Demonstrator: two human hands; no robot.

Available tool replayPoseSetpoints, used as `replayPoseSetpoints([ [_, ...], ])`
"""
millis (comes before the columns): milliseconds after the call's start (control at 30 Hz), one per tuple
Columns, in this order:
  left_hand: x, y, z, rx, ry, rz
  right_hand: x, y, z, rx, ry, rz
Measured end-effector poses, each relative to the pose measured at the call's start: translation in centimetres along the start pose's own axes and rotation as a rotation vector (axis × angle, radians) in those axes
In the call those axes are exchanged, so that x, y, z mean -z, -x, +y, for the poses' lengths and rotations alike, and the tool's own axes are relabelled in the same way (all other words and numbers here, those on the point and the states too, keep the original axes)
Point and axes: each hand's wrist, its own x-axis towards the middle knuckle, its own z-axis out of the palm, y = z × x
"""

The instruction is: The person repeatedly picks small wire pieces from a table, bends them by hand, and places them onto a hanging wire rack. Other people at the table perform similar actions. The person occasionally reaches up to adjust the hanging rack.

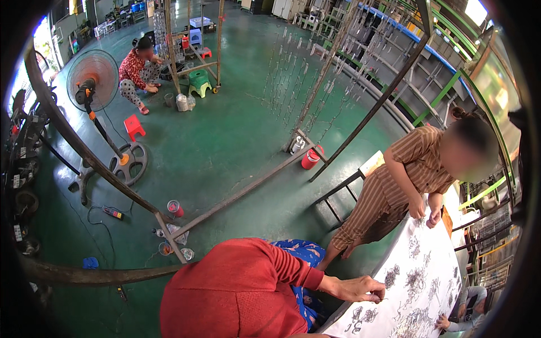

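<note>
Three co-workers crowd the white-covered table (445, 253), and the wearer's own hands are out of shot, so their grip can't be called. A red-sleeved hand (360, 288) reaches in from the left, fingers curled onto the sheet, a dark cluster of small metal parts (391, 276) just beyond its fingertips. More clusters are scattered to its right. At the far end, a person in a striped outfit (394, 186) presses both hands on the sheet. A grey-sleeved hand (442, 322) touches the near edge.
</note>
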Motion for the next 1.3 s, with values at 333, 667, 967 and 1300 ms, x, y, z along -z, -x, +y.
replayPoseSetpoints([
  [333, 1.8, -0.1, -1.5, -0.027, -0.054, -0.017, 0.6, 0.6, -2.7, 0.018, -0.083, 0.132],
  [667, 2.4, 1.2, -3.5, 0.117, -0.239, -0.113, -2.7, 11.3, -24.8, 0.081, -0.984, -0.207],
  [967, 1.1, 0.3, -3.7, 0.19, -0.219, -0.325, -2.9, 16.1, -29.5, 0.007, -1.056, -0.183],
  [1300, 0.8, 2.2, -5.6, 0.172, -0.328, -0.275, -4.4, 16.6, -28.0, -0.064, -1.154, -0.183],
])
